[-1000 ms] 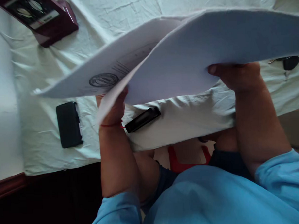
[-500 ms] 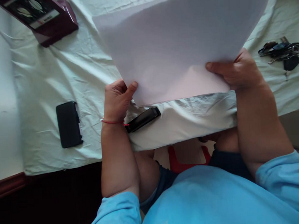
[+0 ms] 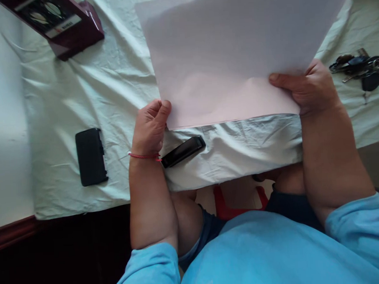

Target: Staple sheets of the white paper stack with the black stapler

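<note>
White paper (image 3: 229, 52) is held up over the table, its upper edge running out of view; whether it is one sheet or several I cannot tell. My left hand (image 3: 151, 122) is closed on the paper's near left corner, thumb along the edge. At the near right side my right hand (image 3: 312, 88) grips it too, with the thumb flat on top and the other fingers hidden beneath. A black stapler (image 3: 184, 151) lies on the cloth beside my left wrist, just below the paper's near edge.
A pale green cloth (image 3: 59, 106) covers the table. On it are a black phone-like case (image 3: 91, 156) at the left, a dark maroon box (image 3: 78, 36) at the back left, and a bunch of keys (image 3: 362, 67) at the right. A red stool (image 3: 222, 203) shows below.
The paper's left side has shifted to the right and its tilt has lessened. My left thumb now lies at the paper's edge. Both hands keep hold of it.
</note>
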The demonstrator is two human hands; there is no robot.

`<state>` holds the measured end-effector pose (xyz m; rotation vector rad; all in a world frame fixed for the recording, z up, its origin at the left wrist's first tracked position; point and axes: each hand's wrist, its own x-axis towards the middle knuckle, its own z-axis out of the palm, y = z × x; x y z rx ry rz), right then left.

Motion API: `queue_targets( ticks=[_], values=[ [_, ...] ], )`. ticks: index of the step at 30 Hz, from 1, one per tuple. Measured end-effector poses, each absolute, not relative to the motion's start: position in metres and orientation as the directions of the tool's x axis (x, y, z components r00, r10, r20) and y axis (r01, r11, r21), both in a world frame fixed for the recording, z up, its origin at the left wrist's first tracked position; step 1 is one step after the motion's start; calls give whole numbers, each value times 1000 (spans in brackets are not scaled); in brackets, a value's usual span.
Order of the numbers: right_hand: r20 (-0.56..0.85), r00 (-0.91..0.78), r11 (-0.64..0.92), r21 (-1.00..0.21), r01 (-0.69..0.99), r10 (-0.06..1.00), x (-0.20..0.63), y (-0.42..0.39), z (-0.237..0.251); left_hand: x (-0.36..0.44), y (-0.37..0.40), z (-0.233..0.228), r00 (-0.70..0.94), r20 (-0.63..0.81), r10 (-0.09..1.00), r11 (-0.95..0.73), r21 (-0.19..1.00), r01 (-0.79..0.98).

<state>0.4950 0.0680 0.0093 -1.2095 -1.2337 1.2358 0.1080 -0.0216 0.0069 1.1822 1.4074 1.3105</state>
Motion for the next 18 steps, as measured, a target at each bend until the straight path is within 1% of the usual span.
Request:
queue_targets(
  ticks=[2,6,11,15,18],
  values=[
    [-38,-12,-38,-999,-21,999,495,70,10,113,-24,12,-167,45,985,-34,997,68],
    [-63,11,-62,-995,-74,998,496,74,8,117,-30,21,-108,60,992,-58,998,24],
    [-99,-21,-100,-992,-77,995,497,75,7,118,-32,23,-112,70,991,-71,997,-2],
    [-79,4,-78,-992,-100,997,497,75,6,118,-30,20,-128,100,987,-106,994,-39],
    [-88,10,-87,-994,-68,996,498,74,6,116,-28,15,-138,121,983,-133,988,-77]
  ],
)
